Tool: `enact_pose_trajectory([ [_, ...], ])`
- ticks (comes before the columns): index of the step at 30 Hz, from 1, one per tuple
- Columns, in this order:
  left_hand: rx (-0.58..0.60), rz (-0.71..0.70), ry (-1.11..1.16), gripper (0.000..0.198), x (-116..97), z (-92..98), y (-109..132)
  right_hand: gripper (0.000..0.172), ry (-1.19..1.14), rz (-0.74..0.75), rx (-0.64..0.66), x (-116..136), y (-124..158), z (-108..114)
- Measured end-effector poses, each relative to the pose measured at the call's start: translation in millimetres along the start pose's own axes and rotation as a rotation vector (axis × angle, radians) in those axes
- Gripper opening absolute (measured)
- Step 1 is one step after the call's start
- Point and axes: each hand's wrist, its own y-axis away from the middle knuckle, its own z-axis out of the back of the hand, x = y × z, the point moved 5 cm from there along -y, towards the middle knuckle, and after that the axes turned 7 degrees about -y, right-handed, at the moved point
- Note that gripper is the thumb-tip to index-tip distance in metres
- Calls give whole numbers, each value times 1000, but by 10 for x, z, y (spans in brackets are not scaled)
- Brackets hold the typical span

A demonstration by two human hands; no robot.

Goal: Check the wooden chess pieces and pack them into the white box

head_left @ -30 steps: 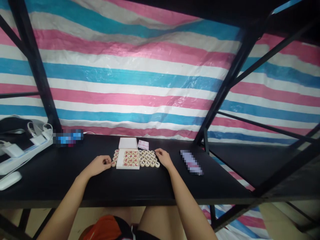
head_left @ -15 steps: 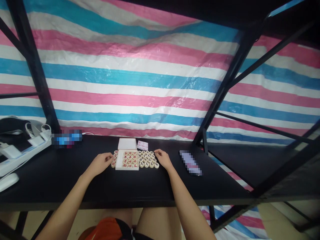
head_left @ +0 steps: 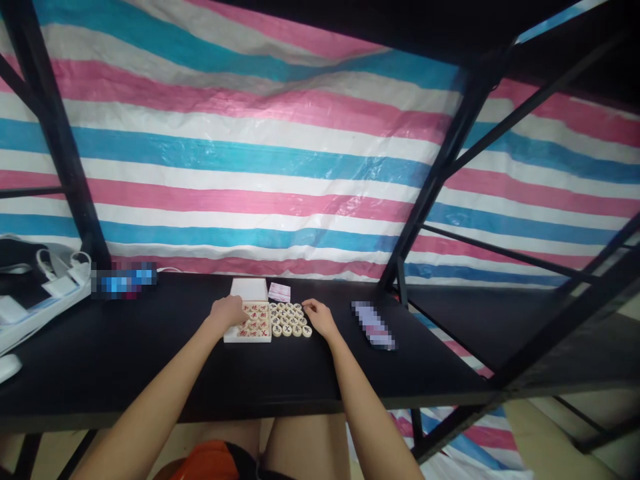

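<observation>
A shallow white box (head_left: pixel 231 336) holds rows of round Chinese chess pieces (head_left: pixel 257 325) with red characters. My left hand (head_left: pixel 228 315) reaches over the box's left side, fingers closed and pointing down among the red pieces. They appear pinched on a Chinese chess piece, though the fingertips are largely hidden. Against the right side of the box stands a block of pieces with black characters (head_left: pixel 287 320). My right hand (head_left: pixel 319 317) rests on the table just right of that block, fingers loosely bent and apart, fingertips by the back corner piece and nothing visible in them.
Behind the box lie its white lid (head_left: pixel 249 289) and a folded pink-and-white paper (head_left: pixel 279 292). A blurred-out phone-like object (head_left: pixel 373 325) is on the right. Power strip and plugs (head_left: pixel 45 300) sit at the left. Black frame posts (head_left: pixel 425 193) and striped sheeting (head_left: pixel 260 160) surround the black table (head_left: pixel 165 360).
My left hand has moved right, from the red pieces beside the box to over the box. My right hand stays beside the black pieces. The view has shifted slightly.
</observation>
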Motion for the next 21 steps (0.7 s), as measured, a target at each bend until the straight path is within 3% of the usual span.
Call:
enact_pose_trajectory([
  [3,-54,30,22,35,188,138,-7,25,-3,0,-3,5,2,-1],
  [8,-134,94,64,43,750,335,-12,25,-2,-1,-4,20,8,3],
  [12,-106,99,92,38,1022,102,1,25,4,-2,-7,36,11,8],
  [16,-140,21,130,40,1027,-169,20,24,11,-4,-6,38,14,9],
  [21,-158,-11,164,45,1051,-242,45,25,20,5,-6,44,17,9],
])
